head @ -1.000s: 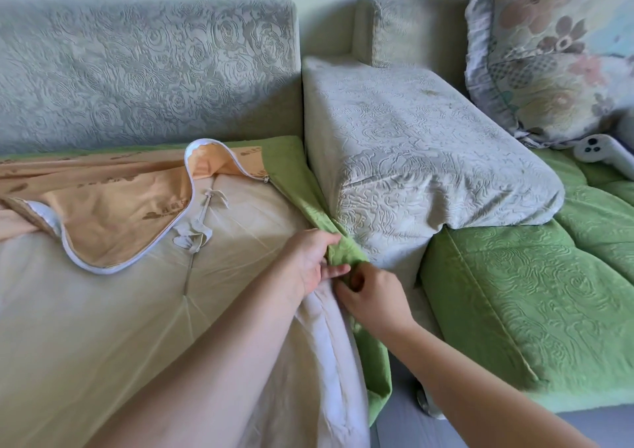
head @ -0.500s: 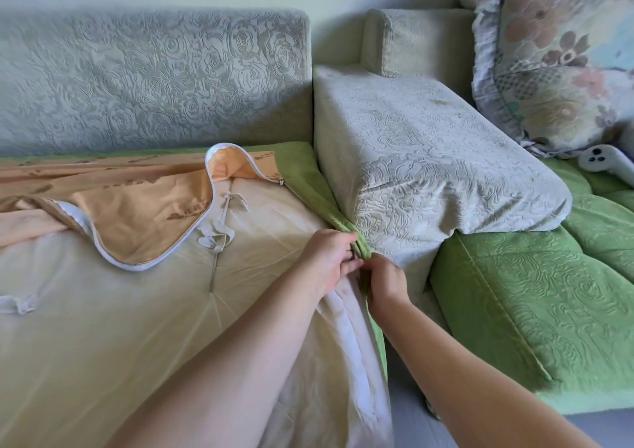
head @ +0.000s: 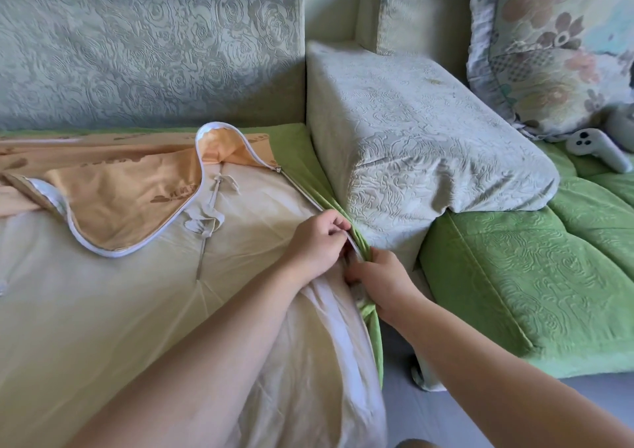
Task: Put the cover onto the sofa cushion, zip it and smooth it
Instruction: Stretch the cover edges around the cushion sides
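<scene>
Pinching the zip (head: pixel 299 190) at its near end between thumb and curled fingers of the left grip (head: pixel 314 243), on the right side of the cushion (head: pixel 137 310). Just below on the same seam, clutching the green cover (head: pixel 295 149) with the right grip (head: pixel 380 279), fingers curled round the fold; cannot tell whether the two grips touch.

Running up from the left grip along the seam to the slider (head: pixel 276 169), with the cover still open beyond it. Turned back there across the cushion's far half, an orange flap (head: pixel 130 193) with a white edge. Lying on the bare cream cushion beside the flap, loose ties (head: pixel 206 221). Hanging over the cushion's front right corner, pale fabric and a strip of green cover.

Pressing against the cover's right side, a grey block (head: pixel 411 138), propped on the green seat (head: pixel 514 276). Behind everything, a grey backrest (head: pixel 137 52). At far right, a floral pillow (head: pixel 555 46) and, near it on the seat, a white controller (head: pixel 597 149).

Against a second ago: both grips slightly farther up the seam, away from the front edge. Against half a second ago: hardly any shift, same seam, same pinch.
</scene>
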